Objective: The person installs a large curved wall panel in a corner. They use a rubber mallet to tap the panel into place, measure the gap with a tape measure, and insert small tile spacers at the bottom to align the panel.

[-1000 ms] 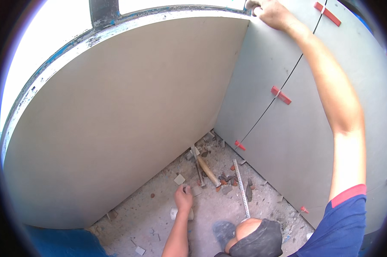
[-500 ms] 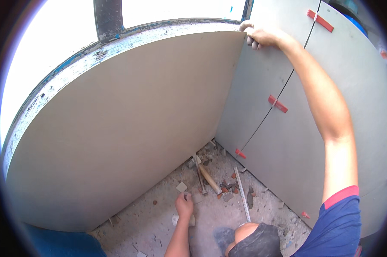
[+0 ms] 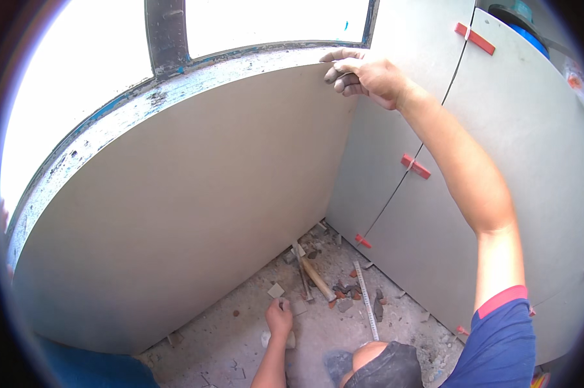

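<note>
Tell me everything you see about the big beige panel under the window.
The beige panel is large, flat and smooth, perhaps tile. It stands upright below the window ledge, its lower edge at the littered floor, its right edge at the grey wall. The right hand is at its upper right corner; whether it touches is unclear.
</note>
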### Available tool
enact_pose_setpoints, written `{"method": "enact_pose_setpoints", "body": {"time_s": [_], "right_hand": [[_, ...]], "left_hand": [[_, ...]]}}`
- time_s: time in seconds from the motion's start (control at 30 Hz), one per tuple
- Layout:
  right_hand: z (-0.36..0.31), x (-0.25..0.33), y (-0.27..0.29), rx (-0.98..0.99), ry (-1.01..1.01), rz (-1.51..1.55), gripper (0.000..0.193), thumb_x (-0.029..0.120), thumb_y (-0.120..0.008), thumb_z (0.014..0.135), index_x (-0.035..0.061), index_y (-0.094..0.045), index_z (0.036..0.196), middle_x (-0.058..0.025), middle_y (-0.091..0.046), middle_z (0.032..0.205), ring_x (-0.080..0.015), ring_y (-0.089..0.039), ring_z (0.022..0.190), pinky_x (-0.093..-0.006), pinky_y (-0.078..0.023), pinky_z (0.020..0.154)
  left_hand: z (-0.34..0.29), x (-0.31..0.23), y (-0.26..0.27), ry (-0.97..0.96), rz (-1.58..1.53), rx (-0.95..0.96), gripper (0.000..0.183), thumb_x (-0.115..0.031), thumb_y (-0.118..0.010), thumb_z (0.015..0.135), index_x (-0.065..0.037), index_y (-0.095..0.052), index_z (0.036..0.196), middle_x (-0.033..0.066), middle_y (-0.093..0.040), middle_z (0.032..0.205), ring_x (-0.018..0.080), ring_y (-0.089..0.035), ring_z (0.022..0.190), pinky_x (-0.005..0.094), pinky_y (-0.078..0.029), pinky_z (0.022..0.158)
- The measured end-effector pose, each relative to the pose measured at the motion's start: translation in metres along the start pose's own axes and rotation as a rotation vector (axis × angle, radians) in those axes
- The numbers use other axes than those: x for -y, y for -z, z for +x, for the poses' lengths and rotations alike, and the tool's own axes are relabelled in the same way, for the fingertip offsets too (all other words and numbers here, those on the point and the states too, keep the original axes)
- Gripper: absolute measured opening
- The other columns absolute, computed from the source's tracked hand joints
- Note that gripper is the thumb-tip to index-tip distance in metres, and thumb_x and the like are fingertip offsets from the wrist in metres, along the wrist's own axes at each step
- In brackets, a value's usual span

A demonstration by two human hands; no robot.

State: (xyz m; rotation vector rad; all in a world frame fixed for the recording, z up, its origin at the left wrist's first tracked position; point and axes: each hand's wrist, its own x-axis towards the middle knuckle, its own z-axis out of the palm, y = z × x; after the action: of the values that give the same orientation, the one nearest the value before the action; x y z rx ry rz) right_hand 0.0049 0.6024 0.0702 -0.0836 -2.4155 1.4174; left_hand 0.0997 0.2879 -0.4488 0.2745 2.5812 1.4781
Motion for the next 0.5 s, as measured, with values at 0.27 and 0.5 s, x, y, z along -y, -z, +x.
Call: {"method": "enact_pose_setpoints", "body": {"time_s": [0.27,0.5], "right_hand": [[-0.022,-0.005,-0.040,0.082,0.187,0.200,0.039,0.016,-0.050,0.105,0.0025,-0.056,0.141,-0.0091,-0.070,0.117,-0.0134,-0.066,0.092,-0.0297,-0.055,0.088],[-0.022,-0.056,-0.052,-0.604,0.707,-0.630,0.051,0.021,-0.048,0.104,0.0010,-0.042,0.151,-0.0188,-0.055,0.146,-0.0334,-0.048,0.140,-0.0417,-0.038,0.116]], "left_hand": [[-0.001,0.012,-0.009,-0.023,0.020,0.008,0.014,-0.014,-0.068,0.089,-0.001,-0.070,0.092,0.0209,-0.070,0.084,0.0395,-0.068,0.080,0.0452,-0.053,0.074],[-0.003,0.014,-0.003,-0.003,0.019,0.017,0.014,-0.013,-0.068,0.089,0.000,-0.071,0.092,0.0214,-0.071,0.085,0.0409,-0.068,0.082,0.0459,-0.053,0.076]]}}
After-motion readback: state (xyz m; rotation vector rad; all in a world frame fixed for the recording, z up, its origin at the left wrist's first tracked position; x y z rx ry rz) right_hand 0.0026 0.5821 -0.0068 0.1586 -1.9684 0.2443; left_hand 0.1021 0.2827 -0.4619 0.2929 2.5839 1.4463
